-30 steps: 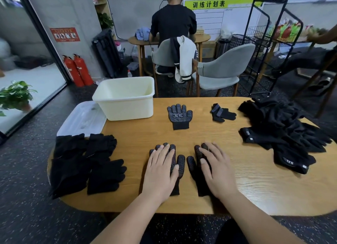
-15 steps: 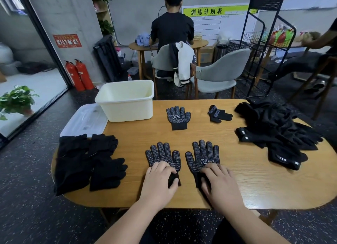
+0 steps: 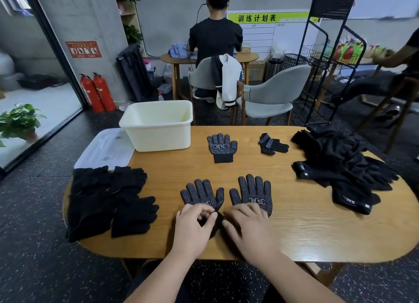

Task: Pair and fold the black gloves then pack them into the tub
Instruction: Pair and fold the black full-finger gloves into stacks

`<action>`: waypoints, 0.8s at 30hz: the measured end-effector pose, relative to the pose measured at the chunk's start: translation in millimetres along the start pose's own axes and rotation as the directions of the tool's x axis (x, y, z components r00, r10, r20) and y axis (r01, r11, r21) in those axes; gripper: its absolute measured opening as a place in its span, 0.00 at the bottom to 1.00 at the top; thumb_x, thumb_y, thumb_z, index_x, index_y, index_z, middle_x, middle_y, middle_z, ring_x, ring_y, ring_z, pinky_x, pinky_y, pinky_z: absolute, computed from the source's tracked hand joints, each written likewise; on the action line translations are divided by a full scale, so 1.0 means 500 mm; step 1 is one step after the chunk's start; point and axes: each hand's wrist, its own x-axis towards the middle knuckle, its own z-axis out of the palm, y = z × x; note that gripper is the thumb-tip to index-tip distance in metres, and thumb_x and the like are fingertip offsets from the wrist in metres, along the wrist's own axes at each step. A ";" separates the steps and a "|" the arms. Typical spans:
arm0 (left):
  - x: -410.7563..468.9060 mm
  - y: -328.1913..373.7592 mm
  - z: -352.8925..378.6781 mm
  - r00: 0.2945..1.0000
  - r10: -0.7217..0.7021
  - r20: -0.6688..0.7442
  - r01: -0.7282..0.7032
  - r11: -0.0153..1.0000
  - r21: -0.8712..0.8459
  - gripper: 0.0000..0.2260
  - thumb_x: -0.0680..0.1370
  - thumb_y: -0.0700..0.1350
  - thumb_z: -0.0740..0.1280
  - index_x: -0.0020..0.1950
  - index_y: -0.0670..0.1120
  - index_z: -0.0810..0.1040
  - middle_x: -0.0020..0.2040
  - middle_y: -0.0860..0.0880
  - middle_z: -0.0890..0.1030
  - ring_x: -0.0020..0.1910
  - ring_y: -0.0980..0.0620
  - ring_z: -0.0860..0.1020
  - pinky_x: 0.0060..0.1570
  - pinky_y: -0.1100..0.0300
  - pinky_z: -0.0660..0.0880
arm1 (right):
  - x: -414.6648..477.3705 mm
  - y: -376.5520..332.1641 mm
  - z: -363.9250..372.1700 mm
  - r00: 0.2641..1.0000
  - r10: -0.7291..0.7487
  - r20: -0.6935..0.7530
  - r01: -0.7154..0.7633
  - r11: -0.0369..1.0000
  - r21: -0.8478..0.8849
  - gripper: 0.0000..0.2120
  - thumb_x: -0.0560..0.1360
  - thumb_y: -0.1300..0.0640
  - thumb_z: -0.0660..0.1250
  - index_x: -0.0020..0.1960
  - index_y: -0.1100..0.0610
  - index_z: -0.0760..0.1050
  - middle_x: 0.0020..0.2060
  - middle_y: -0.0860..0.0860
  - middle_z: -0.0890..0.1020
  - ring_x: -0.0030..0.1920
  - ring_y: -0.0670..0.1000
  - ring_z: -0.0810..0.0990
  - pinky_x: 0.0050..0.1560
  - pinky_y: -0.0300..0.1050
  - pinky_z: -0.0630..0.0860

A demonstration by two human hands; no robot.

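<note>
Left hand (image 3: 194,230) sits at the near edge of the wooden table (image 3: 181,169), its fingers curled and its thumb brought in against them, pinching the black cuff of the left dotted glove (image 3: 202,192). That glove lies flat with its dotted side up and its fingers pointing away from the person. Just beside it, close but not overlapping, the right dotted glove (image 3: 252,192) lies the same way, with a white printed label across its palm. The right hand (image 3: 252,231) covers this glove's cuff, fingers spread and fairly straight; the fingertips are blurred, so it probably presses on the cuff rather than grips it.

Beyond the pair, near the middle of the table, a third dotted glove (image 3: 222,146) lies flat and alone. To its right is a small folded glove bundle (image 3: 272,144). A loose heap of black gloves (image 3: 344,166) fills the right end of the table, some with white marks on their cuffs. On the left end lies a stack of plain black gloves (image 3: 106,200), well apart from the hands.

The cream tub (image 3: 158,137) stands at the far left corner of the table, upright, with no gloves showing inside. A clear lid (image 3: 105,149) lies flat just beside it, on its left.

Behind the table a person (image 3: 215,39) sits with their back turned at a round table, and two grey chairs (image 3: 272,94) face away.
</note>
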 end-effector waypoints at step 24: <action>0.023 0.055 0.058 0.949 0.186 0.253 -0.268 0.899 0.346 0.22 0.83 0.61 0.60 0.76 0.58 0.71 0.74 0.65 0.63 0.78 0.60 0.56 0.76 0.58 0.60 | 0.190 0.041 -0.397 0.973 0.082 0.217 -0.126 0.972 0.196 0.10 0.78 0.53 0.76 0.55 0.39 0.81 0.48 0.38 0.84 0.47 0.41 0.82 0.48 0.40 0.81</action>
